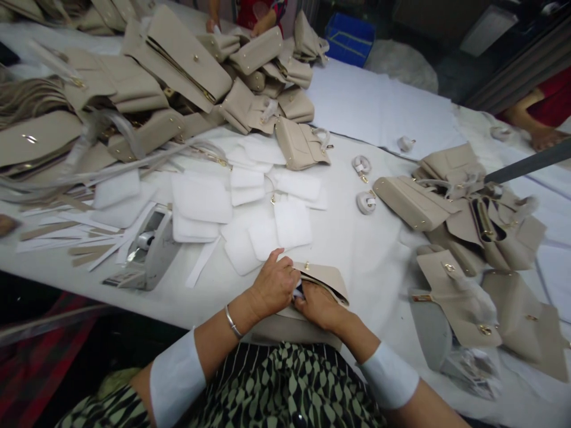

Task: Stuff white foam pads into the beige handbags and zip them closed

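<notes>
A beige handbag (325, 279) lies at the table's near edge in front of me. My left hand (273, 284) rests on its top with the fingers curled, pinching something white at the bag's opening. My right hand (317, 306) presses against the same spot from the right, fingers closed on the bag's edge. Both wrists wear white sleeve covers, and a bangle sits on the left wrist. The bag's lower part is hidden behind my hands.
White foam pads (250, 208) lie scattered beyond the bag. A tape dispenser (149, 249) stands at the left. Beige bags are piled at the far left (178, 65) and at the right (468, 226). Other people's hands (546, 138) show at the far edges.
</notes>
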{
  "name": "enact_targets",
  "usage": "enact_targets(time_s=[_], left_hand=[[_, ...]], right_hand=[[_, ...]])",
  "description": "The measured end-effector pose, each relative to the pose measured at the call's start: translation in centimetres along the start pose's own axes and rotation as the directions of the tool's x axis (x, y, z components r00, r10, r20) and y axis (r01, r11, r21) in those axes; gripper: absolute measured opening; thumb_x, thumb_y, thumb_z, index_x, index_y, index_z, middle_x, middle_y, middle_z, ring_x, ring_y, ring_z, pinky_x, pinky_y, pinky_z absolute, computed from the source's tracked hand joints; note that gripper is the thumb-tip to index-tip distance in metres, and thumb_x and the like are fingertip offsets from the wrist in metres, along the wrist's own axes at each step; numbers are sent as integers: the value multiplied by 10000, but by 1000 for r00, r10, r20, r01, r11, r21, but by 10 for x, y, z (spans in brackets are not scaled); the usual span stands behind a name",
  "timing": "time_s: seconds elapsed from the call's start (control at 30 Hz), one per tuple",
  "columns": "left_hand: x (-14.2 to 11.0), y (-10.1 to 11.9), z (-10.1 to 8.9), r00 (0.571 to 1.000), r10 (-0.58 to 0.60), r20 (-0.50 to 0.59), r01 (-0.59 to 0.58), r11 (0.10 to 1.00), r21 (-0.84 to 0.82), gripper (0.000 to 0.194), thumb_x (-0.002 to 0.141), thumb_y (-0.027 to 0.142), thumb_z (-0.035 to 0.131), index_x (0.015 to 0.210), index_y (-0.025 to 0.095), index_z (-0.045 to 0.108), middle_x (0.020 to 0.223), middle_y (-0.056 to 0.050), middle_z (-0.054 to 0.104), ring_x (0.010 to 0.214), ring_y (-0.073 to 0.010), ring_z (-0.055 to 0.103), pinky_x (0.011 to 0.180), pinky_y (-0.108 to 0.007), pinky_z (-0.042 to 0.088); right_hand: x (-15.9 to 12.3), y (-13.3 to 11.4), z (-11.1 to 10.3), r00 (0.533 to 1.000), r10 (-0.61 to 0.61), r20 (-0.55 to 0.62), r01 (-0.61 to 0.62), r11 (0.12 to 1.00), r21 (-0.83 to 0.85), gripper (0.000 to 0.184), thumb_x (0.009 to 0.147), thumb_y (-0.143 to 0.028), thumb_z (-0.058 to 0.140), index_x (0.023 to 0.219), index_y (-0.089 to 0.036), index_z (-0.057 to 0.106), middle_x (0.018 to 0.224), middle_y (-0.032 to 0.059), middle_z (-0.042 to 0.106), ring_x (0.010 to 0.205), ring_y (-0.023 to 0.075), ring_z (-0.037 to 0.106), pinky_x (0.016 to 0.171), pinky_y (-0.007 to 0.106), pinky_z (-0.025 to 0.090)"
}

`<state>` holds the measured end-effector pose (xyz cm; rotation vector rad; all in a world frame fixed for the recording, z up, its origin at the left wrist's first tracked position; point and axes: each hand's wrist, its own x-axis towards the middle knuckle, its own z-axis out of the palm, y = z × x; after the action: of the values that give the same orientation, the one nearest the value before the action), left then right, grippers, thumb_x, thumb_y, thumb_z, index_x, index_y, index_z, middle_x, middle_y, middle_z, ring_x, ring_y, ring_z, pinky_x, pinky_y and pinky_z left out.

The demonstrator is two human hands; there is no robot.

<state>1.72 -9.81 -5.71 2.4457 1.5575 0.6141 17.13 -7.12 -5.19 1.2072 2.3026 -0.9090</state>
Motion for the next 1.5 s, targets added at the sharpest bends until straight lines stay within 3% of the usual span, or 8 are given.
enact_targets(time_s=[0.13, 0.3, 0.43, 0.67, 0.97, 1.13, 1.33, 1.5], left_hand=[[2, -2, -3, 1000, 12, 26, -13, 999, 46, 127, 708, 66, 467, 725, 164, 545, 659, -39, 586, 821, -196, 542, 1043, -466, 293], [0, -3, 5, 999, 21, -37, -20, 999, 28, 160, 706, 41, 437, 734, 160, 541, 672, -44, 585, 826, -199, 538, 1027, -478, 305], [-2, 0, 9, 1000, -17, -26, 17, 1000, 3, 150, 711, 53, 456, 761, 159, 550, 681, -47, 590, 818, -206, 533, 1007, -496, 308], [4, -5, 16, 991, 15, 130, -12, 1000, -23, 64, 706, 96, 536, 731, 145, 567, 691, -61, 606, 874, -222, 529, 1007, -447, 297], [12, -3, 0, 973, -74, 219, 104, 987, -127, 160, 828, 130, 454, 833, 167, 609, 778, -51, 640, 862, -200, 545, 921, -412, 355], [22, -9, -4, 946, -94, 310, 129, 987, -97, 171, 826, 125, 452, 774, 161, 611, 744, -65, 629, 810, -196, 557, 854, -379, 399], [-11, 3, -1, 989, -105, 109, 110, 993, -43, 301, 850, 135, 441, 1136, 145, 536, 987, -96, 642, 1095, -255, 490, 1006, -492, 285], [-32, 27, -8, 958, -274, 89, 270, 962, 52, 176, 845, 304, 520, 949, 174, 575, 848, -77, 616, 919, -269, 505, 839, -467, 365]], right_hand=[[-3, 2, 9, 983, -55, -174, 45, 997, -64, 441, 745, -98, 426, 1175, -37, 504, 1163, 188, 579, 1108, 254, 519, 972, 347, 373], [10, 13, -15, 953, -292, 78, 302, 928, -220, 282, 729, -47, 414, 912, -92, 624, 913, 140, 665, 860, 234, 611, 794, 330, 454], [7, 14, -33, 918, -368, 150, 397, 863, -312, 257, 776, -48, 404, 849, -100, 645, 875, 142, 673, 809, 233, 620, 753, 335, 458], [17, 4, -34, 939, -274, 209, 333, 877, -347, 311, 809, -25, 385, 965, -57, 652, 979, 206, 663, 918, 281, 620, 812, 381, 453], [13, 31, -40, 966, -235, 109, 239, 971, -30, 417, 708, -99, 492, 1119, -114, 560, 1125, 142, 636, 1002, 237, 600, 835, 302, 450], [16, 19, -55, 950, -174, 260, 196, 979, -59, 342, 701, -257, 561, 1002, -98, 595, 957, 169, 668, 821, 273, 634, 698, 328, 468], [18, 20, -62, 928, -292, 233, 312, 949, -49, 348, 791, -236, 450, 1072, -62, 560, 1031, 215, 642, 877, 290, 628, 747, 361, 461], [24, 22, -67, 894, -340, 292, 360, 933, -13, 281, 833, -214, 431, 1019, -72, 586, 1012, 200, 654, 844, 250, 628, 725, 330, 462]])
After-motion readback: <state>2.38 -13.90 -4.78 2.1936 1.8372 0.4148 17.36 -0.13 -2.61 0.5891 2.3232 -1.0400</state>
